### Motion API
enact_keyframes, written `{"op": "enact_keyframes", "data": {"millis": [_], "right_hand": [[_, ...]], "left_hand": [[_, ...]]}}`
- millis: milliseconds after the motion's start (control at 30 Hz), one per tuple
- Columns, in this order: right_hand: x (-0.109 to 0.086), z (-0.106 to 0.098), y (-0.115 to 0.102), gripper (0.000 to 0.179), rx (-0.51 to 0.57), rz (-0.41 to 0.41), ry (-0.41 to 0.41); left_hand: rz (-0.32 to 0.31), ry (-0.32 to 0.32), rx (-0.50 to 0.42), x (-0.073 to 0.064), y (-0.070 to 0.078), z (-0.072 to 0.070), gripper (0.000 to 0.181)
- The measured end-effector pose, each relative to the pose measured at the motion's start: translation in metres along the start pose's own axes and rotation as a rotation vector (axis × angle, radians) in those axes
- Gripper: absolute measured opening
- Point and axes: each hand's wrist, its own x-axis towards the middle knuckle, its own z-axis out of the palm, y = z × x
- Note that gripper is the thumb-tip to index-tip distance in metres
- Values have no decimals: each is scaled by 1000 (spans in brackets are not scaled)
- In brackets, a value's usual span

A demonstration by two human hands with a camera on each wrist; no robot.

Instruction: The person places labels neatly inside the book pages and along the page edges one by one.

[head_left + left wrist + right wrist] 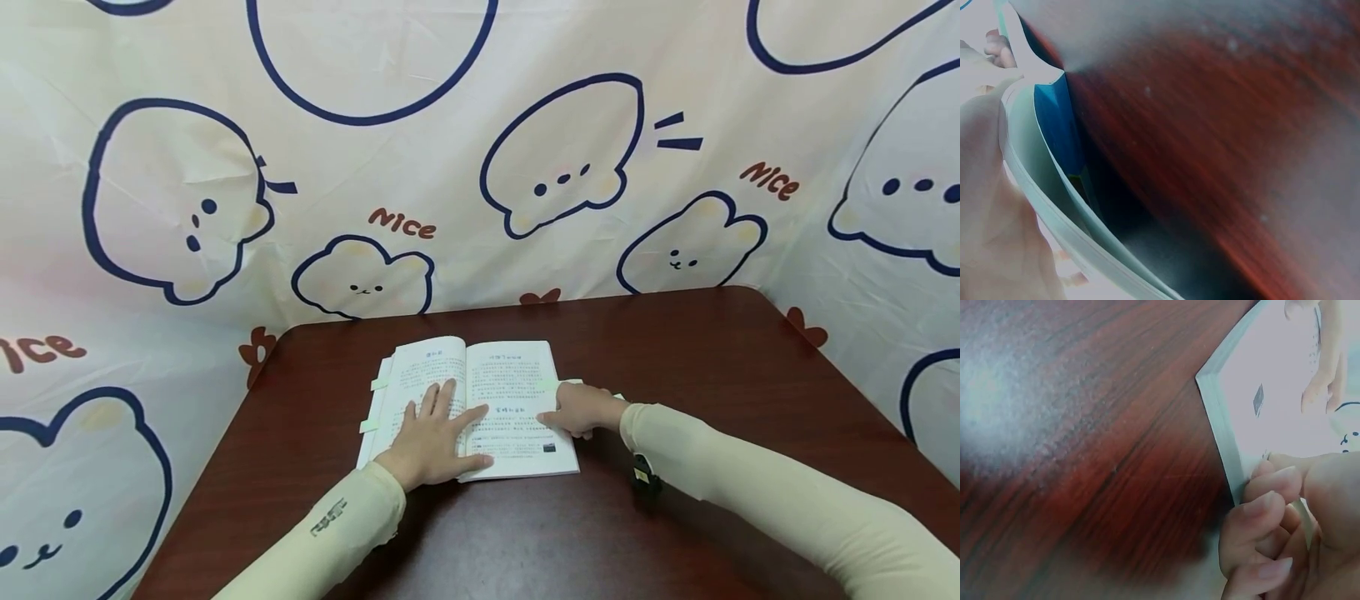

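Observation:
An open book (504,367) with printed pages lies on the dark table. My left hand (431,437) rests spread across its left page and fold, thumb near the lower edge. At the right page's outer edge is my right hand (585,408), its index finger reaching onto the print. The other fingers (1254,515) of that hand curl round a pale green strip (1302,522), like a sticky tab pad, mostly hidden in the palm. A pale green sticky tab (557,384) juts past the right page edge. Two more green tabs (369,426) stick out on the left side.
The brown wood-grain table (675,342) extends on all sides of the book. Behind it hangs a pale cloth (450,183) with cartoon drawings. A small black device (643,475) is at the right wrist. Loose page edges curve up under the left hand.

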Motion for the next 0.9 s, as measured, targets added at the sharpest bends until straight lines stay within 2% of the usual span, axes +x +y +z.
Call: {"op": "enact_keyframes", "data": {"millis": [67, 300, 567, 767, 900], "right_hand": [[1, 0, 0, 56, -27, 3, -5], [7, 0, -1, 45, -115, 36, 55], [8, 0, 5, 48, 7, 53, 30], [7, 0, 5, 49, 17, 28, 55], [7, 0, 9, 52, 45, -3, 24]], "left_hand": [[2, 2, -4, 0, 0, 1, 78], [-1, 1, -10, 0, -1, 2, 78], [-2, -1, -19, -1, 1, 1, 78], [-4, 4, -17, -2, 2, 1, 77], [-9, 4, -20, -2, 2, 1, 77]]}}
